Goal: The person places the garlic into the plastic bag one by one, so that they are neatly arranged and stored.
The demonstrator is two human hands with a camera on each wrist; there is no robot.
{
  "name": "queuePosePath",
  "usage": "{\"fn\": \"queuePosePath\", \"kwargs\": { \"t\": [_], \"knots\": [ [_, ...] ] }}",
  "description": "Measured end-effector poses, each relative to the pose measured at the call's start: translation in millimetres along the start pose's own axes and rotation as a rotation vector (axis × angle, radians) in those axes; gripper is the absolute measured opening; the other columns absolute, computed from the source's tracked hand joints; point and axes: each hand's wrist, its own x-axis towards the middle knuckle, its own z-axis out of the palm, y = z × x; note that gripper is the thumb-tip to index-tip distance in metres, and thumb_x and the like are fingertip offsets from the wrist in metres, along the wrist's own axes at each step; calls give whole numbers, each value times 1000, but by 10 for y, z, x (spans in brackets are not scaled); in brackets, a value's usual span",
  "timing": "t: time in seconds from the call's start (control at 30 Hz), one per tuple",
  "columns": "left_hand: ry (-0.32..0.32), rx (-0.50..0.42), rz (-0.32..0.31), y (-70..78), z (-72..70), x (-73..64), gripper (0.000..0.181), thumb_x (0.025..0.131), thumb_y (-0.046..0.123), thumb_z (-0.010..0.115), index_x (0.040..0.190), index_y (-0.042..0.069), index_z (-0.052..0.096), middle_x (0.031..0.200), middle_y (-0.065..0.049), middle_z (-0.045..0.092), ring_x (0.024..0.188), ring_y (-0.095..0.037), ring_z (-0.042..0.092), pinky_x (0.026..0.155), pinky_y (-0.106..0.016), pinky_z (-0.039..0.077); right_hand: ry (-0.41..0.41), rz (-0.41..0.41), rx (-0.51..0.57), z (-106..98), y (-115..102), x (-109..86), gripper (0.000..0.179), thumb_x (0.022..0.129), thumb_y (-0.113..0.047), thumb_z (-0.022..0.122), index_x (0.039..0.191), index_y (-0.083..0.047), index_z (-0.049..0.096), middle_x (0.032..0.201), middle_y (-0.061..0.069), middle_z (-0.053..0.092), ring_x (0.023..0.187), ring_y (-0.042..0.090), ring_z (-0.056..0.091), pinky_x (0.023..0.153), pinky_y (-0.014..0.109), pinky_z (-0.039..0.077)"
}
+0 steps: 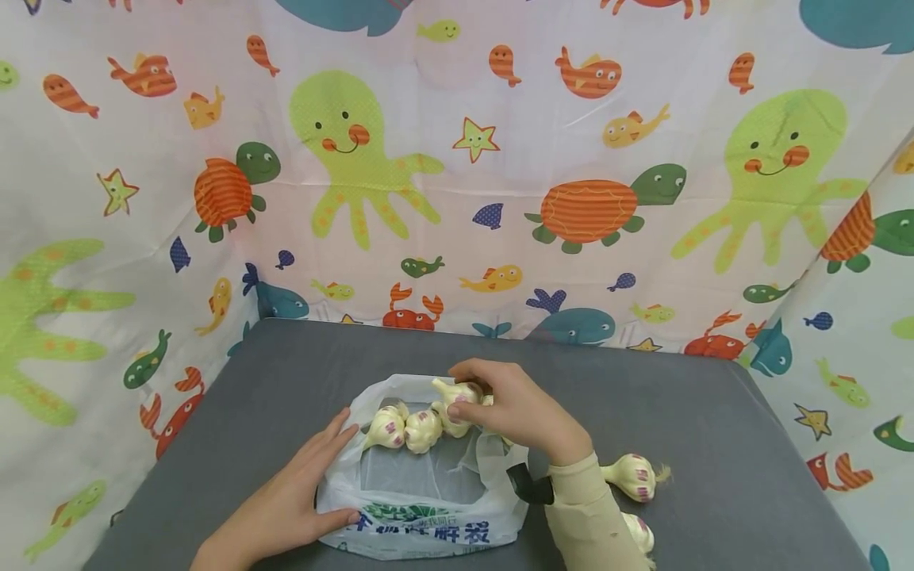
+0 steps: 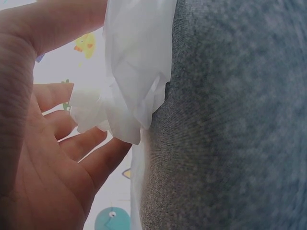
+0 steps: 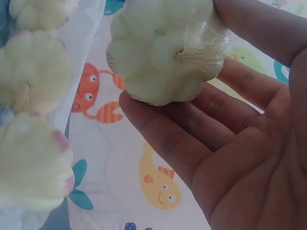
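A white plastic bag (image 1: 343,485) with printed writing lies on the dark table, its mouth spread wide. Inside, toward the back, sit several garlic bulbs (image 1: 423,431), pale with purple marks. Above them my right hand (image 1: 524,408) pinches another garlic bulb (image 3: 163,52) between thumb and fingers; the right wrist view shows its root end. My left hand (image 1: 300,492) rests along the bag's left side, fingers extended at the rim and thumb at the front. In the left wrist view, loosely bent fingers touch crumpled plastic (image 2: 139,57).
Two more garlic bulbs lie on the table to the right of my right forearm: one bulb (image 1: 635,477) farther back, the other bulb (image 1: 639,533) nearer and partly hidden by the sleeve (image 1: 593,515). A curtain (image 1: 457,198) printed with sea animals surrounds the table (image 1: 314,357).
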Motion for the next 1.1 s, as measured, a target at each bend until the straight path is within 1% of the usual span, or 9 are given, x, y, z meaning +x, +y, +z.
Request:
{"fn": "queuePosePath", "kwargs": {
  "t": [0.13, 0.23, 0.47, 0.67, 0.83, 1.0, 1.1],
  "knots": [
    [-5, -4, -2, -2, -8, -1, 113, 88, 72, 80, 176, 25, 27, 184, 2, 8, 163, -33, 28, 113, -67, 44, -1, -13, 17, 35, -13, 28, 45, 101, -31, 83, 138, -9, 72, 125, -5, 73, 106, 14, 66, 96, 49, 58],
    [-10, -13, -4, -1, -11, 5, 113, 88, 72, 80, 175, 24, 28, 184, 1, 8, 162, -34, 28, 114, -68, 43, -9, -26, 32, 52, -22, 35, 46, 102, -34, 81, 139, -8, 71, 127, -3, 73, 108, 15, 66, 98, 52, 58],
    [-10, -18, -6, 12, -26, 5, 113, 88, 70, 82, 176, 23, 27, 184, 0, 8, 162, -35, 29, 114, -68, 42, -25, -33, 50, 122, -57, 54, 48, 103, -36, 79, 141, -8, 70, 129, -3, 72, 110, 14, 66, 101, 46, 57],
    [-10, -29, -4, 24, -42, 4, 114, 88, 67, 83, 176, 23, 26, 184, -5, 8, 162, -36, 28, 114, -68, 42, -53, -24, 102, 197, -128, 76, 44, 102, -33, 81, 138, -11, 71, 122, -6, 71, 106, 16, 63, 98, 50, 57],
    [-4, -22, -12, 1, -39, -7, 115, 88, 69, 82, 176, 23, 24, 184, -9, 9, 162, -35, 28, 115, -67, 42, -72, -29, 96, 308, -148, 106, 43, 100, -34, 83, 137, -13, 73, 121, -10, 71, 104, 14, 62, 95, 46, 57],
    [10, -2, -20, -22, -47, -20, 117, 87, 67, 84, 176, 21, 23, 184, -9, 11, 163, -32, 28, 117, -64, 42, -75, -70, 33, 421, -155, 148, 43, 100, -36, 83, 135, -13, 74, 120, -8, 72, 103, 12, 63, 94, 36, 56],
    [14, 1, -20, -30, -53, -23, 118, 87, 64, 86, 177, 21, 23, 184, -9, 11, 163, -32, 28, 117, -64, 41, -78, -89, 14, 468, -167, 176, 41, 99, -34, 84, 133, -13, 74, 119, -9, 72, 101, 10, 63, 93, 34, 56]
  ]
}}
